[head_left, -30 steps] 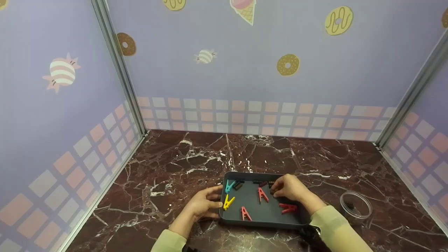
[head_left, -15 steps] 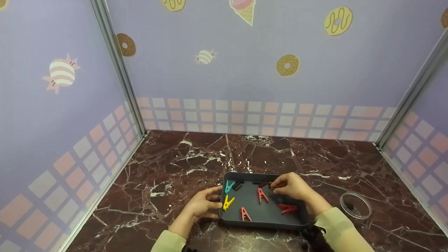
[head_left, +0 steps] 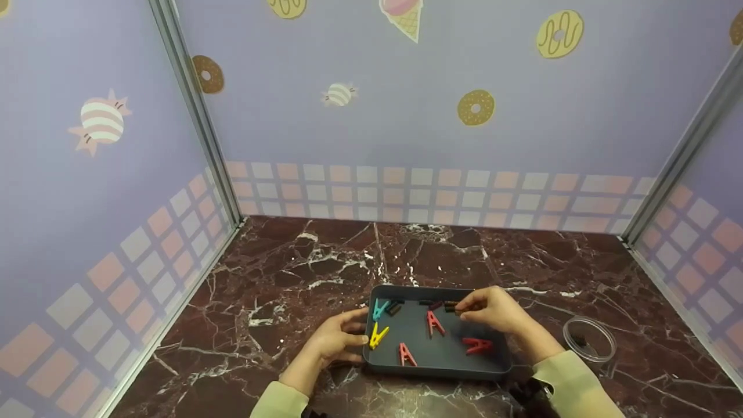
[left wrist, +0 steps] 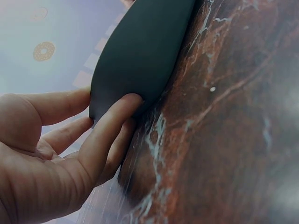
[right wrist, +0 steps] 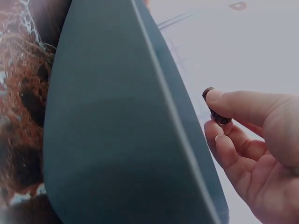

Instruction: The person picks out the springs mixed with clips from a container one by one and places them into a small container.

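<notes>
My left hand (head_left: pixel 334 338) rests its extended fingers against the outer left side of a dark grey tray (head_left: pixel 438 373). In the left wrist view, fingertips touch the tray's wall (left wrist: pixel 135 51) near its base and edge. My right hand (head_left: pixel 499 313), over the tray's right back part, pinches a small dark brown cylinder (right wrist: pixel 216 108) between thumb and fingers. Small dark cylinders lie along the back wall, including a pair (head_left: pixel 395 307) at left. A teal clothespin (head_left: pixel 379 309), a yellow clothespin (head_left: pixel 378 335) and three red clothespins, one in the middle (head_left: pixel 434 323), lie inside.
A clear round container (head_left: pixel 603 353) stands right of the tray, with something dark (head_left: pixel 579 340) inside it. The marble-patterned table (head_left: pixel 302 267) is bounded by patterned panels at the back and both sides.
My right hand has moved slightly right and up within the tray, and the small cylinder in its fingertips now shows. The left hand and the clothespins stay put.
</notes>
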The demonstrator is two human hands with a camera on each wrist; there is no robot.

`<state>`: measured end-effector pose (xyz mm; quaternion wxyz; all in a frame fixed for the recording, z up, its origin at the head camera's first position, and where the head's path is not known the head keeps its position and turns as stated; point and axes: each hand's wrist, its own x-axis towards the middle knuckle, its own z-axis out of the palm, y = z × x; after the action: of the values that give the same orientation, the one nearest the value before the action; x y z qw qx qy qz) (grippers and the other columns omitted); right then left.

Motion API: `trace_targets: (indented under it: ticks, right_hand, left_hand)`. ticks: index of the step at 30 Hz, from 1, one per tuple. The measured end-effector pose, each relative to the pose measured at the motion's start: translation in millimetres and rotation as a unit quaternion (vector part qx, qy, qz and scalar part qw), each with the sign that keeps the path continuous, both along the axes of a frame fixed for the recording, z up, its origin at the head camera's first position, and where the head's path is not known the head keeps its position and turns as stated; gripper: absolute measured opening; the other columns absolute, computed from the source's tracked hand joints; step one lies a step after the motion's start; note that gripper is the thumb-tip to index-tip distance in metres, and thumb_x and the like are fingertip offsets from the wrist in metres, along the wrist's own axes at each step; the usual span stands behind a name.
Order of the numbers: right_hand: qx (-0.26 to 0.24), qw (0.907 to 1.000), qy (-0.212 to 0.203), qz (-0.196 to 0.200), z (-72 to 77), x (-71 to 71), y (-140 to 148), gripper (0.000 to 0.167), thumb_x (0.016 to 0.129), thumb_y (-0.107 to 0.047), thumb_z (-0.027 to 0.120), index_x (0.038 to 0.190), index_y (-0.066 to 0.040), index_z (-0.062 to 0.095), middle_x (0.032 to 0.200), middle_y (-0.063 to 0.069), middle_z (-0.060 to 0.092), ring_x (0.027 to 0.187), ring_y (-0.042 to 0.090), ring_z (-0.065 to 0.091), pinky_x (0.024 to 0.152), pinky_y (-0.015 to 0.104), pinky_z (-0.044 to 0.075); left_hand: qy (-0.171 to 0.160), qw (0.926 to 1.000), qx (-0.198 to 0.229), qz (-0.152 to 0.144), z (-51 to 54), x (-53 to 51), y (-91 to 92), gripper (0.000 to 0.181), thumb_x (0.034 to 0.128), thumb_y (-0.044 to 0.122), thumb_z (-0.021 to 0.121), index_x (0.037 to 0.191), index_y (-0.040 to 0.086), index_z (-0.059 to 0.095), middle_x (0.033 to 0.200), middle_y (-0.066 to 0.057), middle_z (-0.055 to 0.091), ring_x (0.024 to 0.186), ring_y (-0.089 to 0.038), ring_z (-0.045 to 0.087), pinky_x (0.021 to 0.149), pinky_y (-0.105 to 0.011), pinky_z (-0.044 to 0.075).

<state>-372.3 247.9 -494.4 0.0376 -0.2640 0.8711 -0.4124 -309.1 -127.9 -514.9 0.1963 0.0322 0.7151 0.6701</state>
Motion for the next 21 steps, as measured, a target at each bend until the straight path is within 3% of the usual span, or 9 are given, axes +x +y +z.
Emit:
trace_targets:
  ticks: [13, 21]
  right_hand:
    - [-0.040, 0.9988, -0.026, -0.012, 12.3, 17.5, 23.2, 0.017, 0.088, -0.008, 0.079, 0.103, 0.000, 0.079, 0.099, 0.020, 0.078, 0.076, 0.001, 0.068, 0.066, 0.016, 0.055]
    - [-0.034, 0.9985, -0.028, -0.032, 18.4, 31.6, 48.8, 0.021, 0.089, -0.012, 0.079, 0.106, 0.000, 0.078, 0.101, 0.019, 0.078, 0.081, 0.001, 0.070, 0.071, 0.018, 0.059]
  left_hand:
    - [0.003, 1.0000, -0.004, -0.001, 1.0, 1.1, 0.7, 0.070, 0.0946, -0.002, 0.068, 0.158, 0.006, 0.040, 0.146, -0.031, 0.052, 0.111, -0.033, 0.070, 0.077, -0.049, 0.065]
    - [0.004, 1.0000, 0.001, -0.001, 0.0, 0.4, 0.8, 0.069, 0.0937, -0.004, 0.068, 0.157, 0.006, 0.041, 0.143, -0.029, 0.056, 0.103, -0.028, 0.073, 0.075, -0.048, 0.065]
